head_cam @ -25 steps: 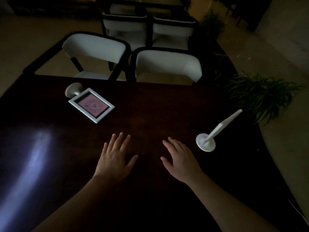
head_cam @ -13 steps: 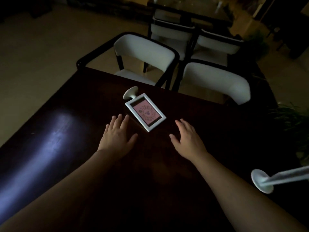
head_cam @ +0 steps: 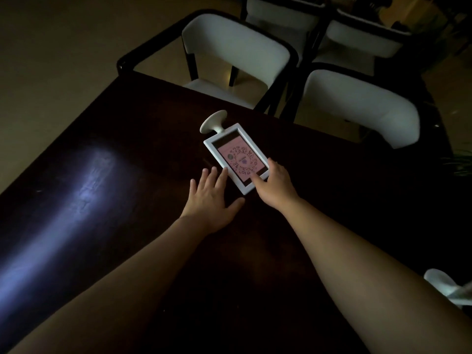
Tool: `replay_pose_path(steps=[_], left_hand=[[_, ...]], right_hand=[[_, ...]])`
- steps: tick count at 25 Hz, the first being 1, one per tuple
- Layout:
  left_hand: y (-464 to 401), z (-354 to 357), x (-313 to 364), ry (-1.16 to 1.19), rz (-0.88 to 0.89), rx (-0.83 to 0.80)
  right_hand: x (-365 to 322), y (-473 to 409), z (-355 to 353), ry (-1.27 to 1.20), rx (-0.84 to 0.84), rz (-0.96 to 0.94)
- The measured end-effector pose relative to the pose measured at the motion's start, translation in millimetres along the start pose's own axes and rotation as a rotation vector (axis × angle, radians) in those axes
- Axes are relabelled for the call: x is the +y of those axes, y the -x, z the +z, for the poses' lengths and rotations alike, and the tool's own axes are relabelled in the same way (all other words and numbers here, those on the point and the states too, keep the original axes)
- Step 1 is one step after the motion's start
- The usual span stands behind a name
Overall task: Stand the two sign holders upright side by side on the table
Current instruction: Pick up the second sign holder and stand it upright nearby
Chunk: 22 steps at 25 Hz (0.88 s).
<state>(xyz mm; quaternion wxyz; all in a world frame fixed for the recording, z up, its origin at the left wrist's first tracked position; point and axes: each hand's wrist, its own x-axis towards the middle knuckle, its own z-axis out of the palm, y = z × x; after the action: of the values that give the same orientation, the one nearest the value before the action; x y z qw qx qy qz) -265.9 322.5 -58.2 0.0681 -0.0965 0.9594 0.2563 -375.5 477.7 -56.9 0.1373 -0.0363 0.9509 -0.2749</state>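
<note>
A white sign holder (head_cam: 236,155) with a pink card lies flat on the dark table (head_cam: 132,139), its round base pointing to the far edge. My right hand (head_cam: 275,186) grips its near right corner, thumb on the face and fingers over the right edge. Spread flat on the table, my left hand (head_cam: 210,198) has its fingertips against the frame's near left edge. The second sign holder (head_cam: 443,286) shows only its round base at the lower right, partly hidden by my right forearm and cut off by the frame edge.
Two white chairs (head_cam: 235,49) (head_cam: 357,106) stand at the table's far edge, with more chairs behind them. A plant (head_cam: 462,163) is at the right. A bright light reflection lies on the table's left part.
Both hands moved forward to the lying sign holder; my right hand took hold of its near corner. The view shifted left, so the second holder slid toward the lower right edge.
</note>
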Motion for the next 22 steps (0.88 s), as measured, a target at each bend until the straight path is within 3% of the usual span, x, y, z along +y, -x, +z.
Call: replay_pose_path(steps=[8, 13, 18, 22], left_hand=[[1, 8, 14, 0.207, -0.045, -0.04], [34, 4, 8, 0.331, -0.061, -0.085], [77, -11, 18, 0.392, -0.002, -0.026], [105, -27, 29, 0.333, 0.07, -0.013]], right_hand=[[-3, 15, -7, -0.146, 0.015, 0.016], [10, 48, -23, -0.224, -0.063, 0.022], [28, 95, -43, -0.28, -0.152, 0.043], [35, 131, -57, -0.392, -0.118, 0.093]])
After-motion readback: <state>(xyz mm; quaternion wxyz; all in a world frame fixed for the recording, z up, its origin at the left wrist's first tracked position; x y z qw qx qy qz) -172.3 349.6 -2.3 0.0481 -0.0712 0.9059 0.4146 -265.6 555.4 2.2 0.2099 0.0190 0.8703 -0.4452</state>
